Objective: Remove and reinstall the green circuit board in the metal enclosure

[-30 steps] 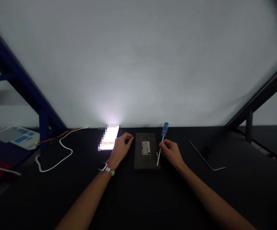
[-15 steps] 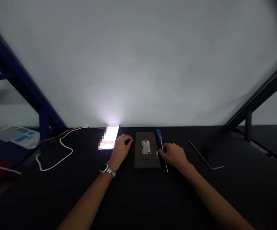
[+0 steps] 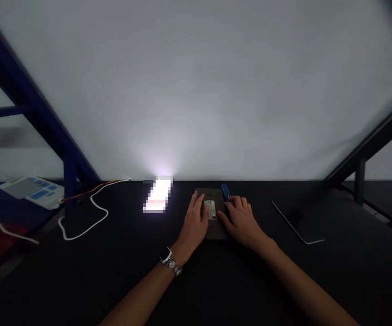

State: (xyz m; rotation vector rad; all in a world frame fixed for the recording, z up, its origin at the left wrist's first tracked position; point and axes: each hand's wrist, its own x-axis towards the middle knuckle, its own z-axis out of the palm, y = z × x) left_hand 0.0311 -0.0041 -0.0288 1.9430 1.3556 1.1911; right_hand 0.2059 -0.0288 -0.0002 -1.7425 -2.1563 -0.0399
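A flat, dark rectangular device (image 3: 216, 233) with a white label (image 3: 212, 209) lies in front of me on the black table. Along its left side rests my left hand (image 3: 194, 222), fingers stretched out and thumb at the label. My right hand (image 3: 242, 222) is at the right edge, its thumb on the device and its other fingers spread and slightly bent. Beyond those fingers a screwdriver shows its blue handle (image 3: 225, 191); its shaft is hidden by the right hand. A watch and a bracelet are on my left wrist.
A lit, pixelated screen (image 3: 158, 194) glows left of the device. A white cable (image 3: 96, 223) curls toward a white panel (image 3: 35, 192) at far left. Right of my hand lies a bent metal rod (image 3: 291, 226). A pale wall (image 3: 203, 90) and slanted frame bars bound the table.
My left hand has moved right, from beside the screen onto the device, and its fingers have spread. My right hand has shifted left from the screwdriver shaft to the device's edge.
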